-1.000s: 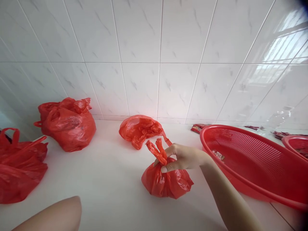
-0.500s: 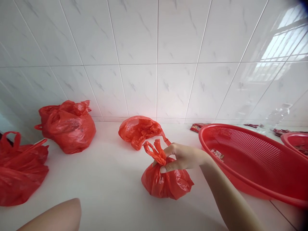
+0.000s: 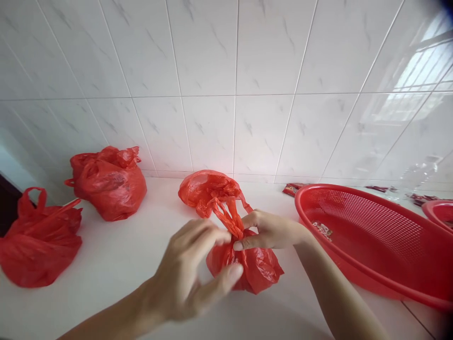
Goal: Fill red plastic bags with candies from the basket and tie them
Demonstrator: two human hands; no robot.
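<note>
A small, filled red plastic bag (image 3: 260, 269) rests on the white counter, its neck gathered and its twisted handles standing up. My right hand (image 3: 265, 231) pinches that neck from the right side, thumb in front. From the left my left hand (image 3: 193, 269) reaches in front of the bag, thumb and fingers apart, slightly blurred. Its fingertips are close to the neck; whether they touch it I cannot tell. Just behind lies a loose, crumpled red plastic bag (image 3: 208, 189) near the wall.
Two full red bags, a rear one (image 3: 109, 186) and a nearer one (image 3: 42, 245), stand at left. On the right is a large red basket (image 3: 354, 250) holding a small packet (image 3: 322, 230). Red packets (image 3: 292, 189), a clear bottle (image 3: 417, 177) and another red basket (image 3: 437, 208) sit near the tiled wall.
My left hand has come in from the lower left up to the small bag. The right hand keeps its pinch on the neck. The view has shifted slightly left.
</note>
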